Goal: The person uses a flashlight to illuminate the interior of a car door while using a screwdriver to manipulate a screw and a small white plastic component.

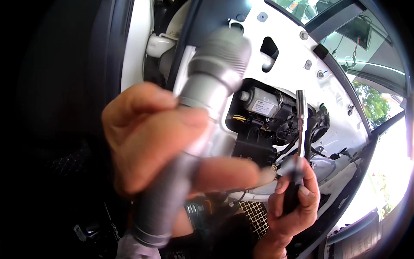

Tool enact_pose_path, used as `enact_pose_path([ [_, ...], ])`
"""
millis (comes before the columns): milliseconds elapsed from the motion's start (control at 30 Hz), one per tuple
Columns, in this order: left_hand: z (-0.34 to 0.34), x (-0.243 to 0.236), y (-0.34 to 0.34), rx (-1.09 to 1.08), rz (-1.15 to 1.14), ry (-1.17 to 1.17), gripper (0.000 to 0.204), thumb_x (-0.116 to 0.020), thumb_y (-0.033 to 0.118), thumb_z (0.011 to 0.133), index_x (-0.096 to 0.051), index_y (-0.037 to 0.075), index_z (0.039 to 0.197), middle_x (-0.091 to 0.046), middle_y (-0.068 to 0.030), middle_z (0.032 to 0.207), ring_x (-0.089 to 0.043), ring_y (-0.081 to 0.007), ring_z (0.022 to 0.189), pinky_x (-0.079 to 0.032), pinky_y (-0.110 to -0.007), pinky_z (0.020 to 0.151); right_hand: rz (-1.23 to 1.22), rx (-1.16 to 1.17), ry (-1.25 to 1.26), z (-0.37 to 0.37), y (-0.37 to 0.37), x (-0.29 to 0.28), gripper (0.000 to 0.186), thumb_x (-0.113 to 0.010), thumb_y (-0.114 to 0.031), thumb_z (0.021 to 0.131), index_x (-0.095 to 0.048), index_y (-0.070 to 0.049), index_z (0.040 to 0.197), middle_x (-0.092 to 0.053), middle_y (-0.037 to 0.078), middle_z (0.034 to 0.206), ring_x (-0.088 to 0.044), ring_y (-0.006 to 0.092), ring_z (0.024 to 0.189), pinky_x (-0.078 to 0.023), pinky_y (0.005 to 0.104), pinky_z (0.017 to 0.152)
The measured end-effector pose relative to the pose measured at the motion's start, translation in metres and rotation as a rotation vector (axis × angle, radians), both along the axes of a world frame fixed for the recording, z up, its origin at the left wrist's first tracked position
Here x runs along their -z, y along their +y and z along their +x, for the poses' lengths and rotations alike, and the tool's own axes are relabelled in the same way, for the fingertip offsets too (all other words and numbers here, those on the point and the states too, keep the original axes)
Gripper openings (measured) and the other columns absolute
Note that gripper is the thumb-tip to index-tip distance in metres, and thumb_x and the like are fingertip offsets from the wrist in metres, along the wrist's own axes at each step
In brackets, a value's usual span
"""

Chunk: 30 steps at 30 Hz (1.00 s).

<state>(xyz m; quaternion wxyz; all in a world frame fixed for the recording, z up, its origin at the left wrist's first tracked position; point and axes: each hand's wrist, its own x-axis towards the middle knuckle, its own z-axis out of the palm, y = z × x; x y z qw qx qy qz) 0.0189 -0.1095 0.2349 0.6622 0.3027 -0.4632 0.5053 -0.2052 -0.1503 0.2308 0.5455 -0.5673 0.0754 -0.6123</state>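
White door panel [284, 36], partly behind grey flashlight [205, 88]; motor [262, 102] inside.

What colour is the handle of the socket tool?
The handle is black; the head view shows it best.

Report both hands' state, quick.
Left hand: closed around a grey metal flashlight, one finger stretched out.
Right hand: closed, holding a black-handled socket tool, socket up.

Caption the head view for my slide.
Left hand holds a silver cylindrical flashlight, right hand a black-handled chrome socket tool, before a white car door.
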Motion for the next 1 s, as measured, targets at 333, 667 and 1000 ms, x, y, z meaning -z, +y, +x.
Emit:
enact_pose_path([
  [333,-0.020,-0.002,-0.019,0.219,0.119,-0.059,0.058,-0.094,-0.001,0.061,-0.062,0.007,0.109,-0.063,-0.0124,0.109,-0.066,-0.0235,0.096,-0.060,-0.032,0.078,-0.404,0.642,0.363,0.022,0.006,-0.034,0.051,-0.065,-0.018,0.097,-0.052,0.007,0.139,-0.072,0.015,0.108,-0.059,0.0076,0.065,-0.043,0.0177,0.061],
  [667,-0.023,0.010,-0.019,0.214,0.150,-0.051,0.062,-0.090,0.001,0.070,-0.046,0.011,0.113,-0.062,-0.0134,0.112,-0.067,-0.0245,0.100,-0.060,-0.032,0.084,-1.118,0.987,0.435,0.030,-0.023,-0.050,0.030,-0.060,0.002,0.093,-0.066,0.007,0.122,-0.070,0.019,0.120,-0.069,0.0217,0.096,-0.052,0.0306,0.089],
  [1000,-0.030,0.017,0.005,0.224,0.229,-0.095,0.060,-0.088,-0.001,0.072,-0.046,0.012,0.114,-0.060,-0.0112,0.117,-0.065,-0.0238,0.093,-0.057,-0.033,0.076,-1.136,1.051,0.462,0.068,-0.014,-0.064,0.025,-0.066,0.006,0.087,-0.069,0.007,0.113,-0.073,0.022,0.107,-0.074,0.0274,0.096,-0.056,0.0323,0.085],
])
